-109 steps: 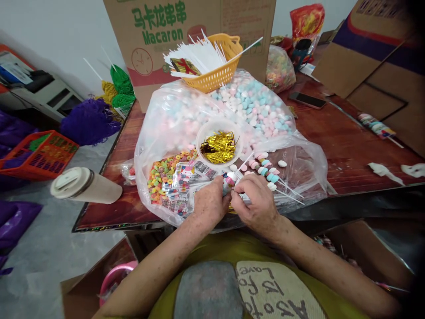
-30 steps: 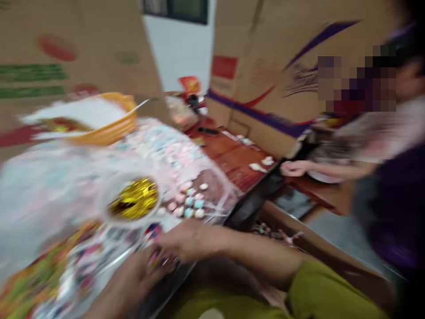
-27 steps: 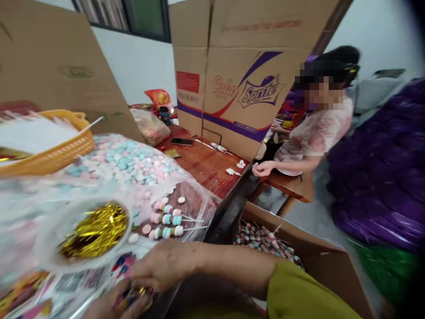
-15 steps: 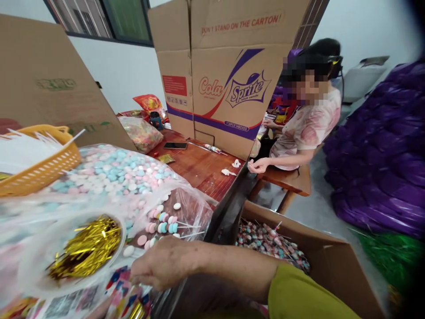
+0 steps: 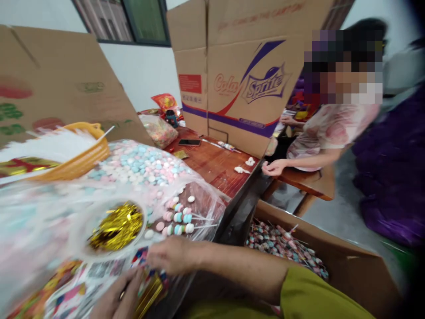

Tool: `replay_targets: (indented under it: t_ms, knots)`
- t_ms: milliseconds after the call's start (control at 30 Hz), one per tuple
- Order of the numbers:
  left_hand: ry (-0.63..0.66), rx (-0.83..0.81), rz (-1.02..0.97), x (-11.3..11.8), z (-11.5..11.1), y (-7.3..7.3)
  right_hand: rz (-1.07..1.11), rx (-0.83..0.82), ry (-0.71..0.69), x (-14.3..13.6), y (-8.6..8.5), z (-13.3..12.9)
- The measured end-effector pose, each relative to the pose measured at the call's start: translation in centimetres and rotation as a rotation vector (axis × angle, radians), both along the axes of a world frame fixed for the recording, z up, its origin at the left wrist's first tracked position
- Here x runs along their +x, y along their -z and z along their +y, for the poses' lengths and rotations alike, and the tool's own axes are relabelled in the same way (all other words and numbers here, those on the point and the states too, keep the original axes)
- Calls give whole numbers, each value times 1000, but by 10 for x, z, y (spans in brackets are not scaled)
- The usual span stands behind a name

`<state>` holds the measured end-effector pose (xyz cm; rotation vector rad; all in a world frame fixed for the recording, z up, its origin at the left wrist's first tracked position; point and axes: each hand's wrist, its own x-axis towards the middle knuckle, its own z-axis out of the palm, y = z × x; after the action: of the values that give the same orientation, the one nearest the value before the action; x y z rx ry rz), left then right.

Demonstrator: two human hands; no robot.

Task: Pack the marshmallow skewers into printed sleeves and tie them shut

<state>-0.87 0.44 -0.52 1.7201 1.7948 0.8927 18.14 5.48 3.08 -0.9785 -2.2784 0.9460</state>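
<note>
My left hand (image 5: 116,294), with a ring on one finger, is closed at the left edge of a colourful printed candy wrapper (image 5: 162,277). From the other side, my right hand (image 5: 172,256) pinches the top of this wrapper; the fingertips are partly hidden. A shiny gold strip (image 5: 149,297) shows just below, between the hands. Beyond them stands a clear plastic bowl (image 5: 75,235) of gold metallic twist ties (image 5: 117,228). Near my right hand lie several marshmallow skewers (image 5: 179,217) in pink, blue and white, sticks pointing right.
Loose marshmallows (image 5: 142,161) lie on plastic sheeting beside a yellow basket (image 5: 81,159) of white sticks. An open carton (image 5: 352,257) of wrapped skewers stands below the table's right edge. A large carton (image 5: 239,79) stands behind. Another person (image 5: 332,133) sits at the right.
The view has swung left, so the scene sits further right. My left hand has come into view at the wrapper, and more of the gold strip shows.
</note>
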Motion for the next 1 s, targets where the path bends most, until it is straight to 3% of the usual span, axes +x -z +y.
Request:
replay_targets:
  t_ms: [33, 100, 133, 233, 300, 367, 533, 667, 733, 833, 900, 1000]
  knots:
    - [-55, -60, -74, 1, -2, -5, 119, -19, 31, 3, 1, -1]
    - [-261, -1, -264, 7, -6, -15, 248, -65, 73, 5, 8, -2]
    - [-258, 2, -354, 11, -7, -19, 339, -139, 110, 3, 14, -3]
    - [-213, 33, -526, 22, -7, -21, 442, -454, -25, -13, 33, -8]
    - [-198, 78, -560, 26, -8, -18, 499, -560, 0, -26, 39, -14]
    - [-201, 96, -599, 26, -12, -15, 560, -608, 54, -35, 37, -19]
    - [-136, 45, -640, 14, -17, -16, 602, -747, -41, -41, 26, -24]
    - [119, -109, -492, 7, -16, -29, 655, -795, 11, -38, 27, -24]
    - [268, -180, -342, 7, -17, -35, 555, -718, 15, -37, 30, -25]
    - [285, -174, -159, 8, -19, -36, 355, -295, 127, -39, 34, -28]
    - [310, -199, -167, 7, -20, -34, 276, -83, 160, -41, 36, -27]
    - [434, -316, -272, 2, -21, -30, 326, -240, 146, -40, 29, -16]
